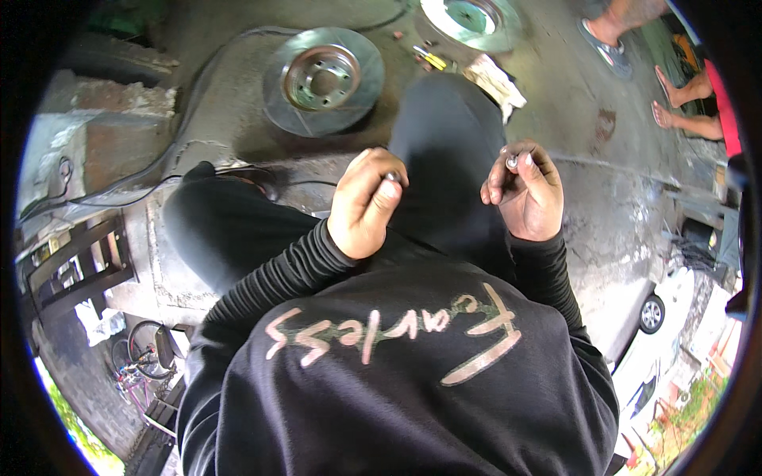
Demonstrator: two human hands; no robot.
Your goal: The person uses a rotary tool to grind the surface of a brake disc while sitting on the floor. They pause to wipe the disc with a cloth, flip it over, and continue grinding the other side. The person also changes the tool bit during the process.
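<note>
My left hand (365,202) is closed, with thumb and forefinger pressed on a small, dark, rounded metal piece (392,178). Apart from it and over my thigh's right side, my right hand (530,190) pinches a small shiny metal piece (512,162) between thumb and fingers. Most of each piece is hidden, so I cannot tell its kind. On the floor ahead lies a brake disc (323,83) with a ring of holes in its rusty hub. Neither hand touches the disc.
Another brake disc (468,20) lies farther off. A yellow-handled tool (431,58) and a pale rag (495,84) are beyond my knee. A black cable (193,107) runs along the left. A sandalled foot (607,54) and another person's feet (665,99) stand at far right.
</note>
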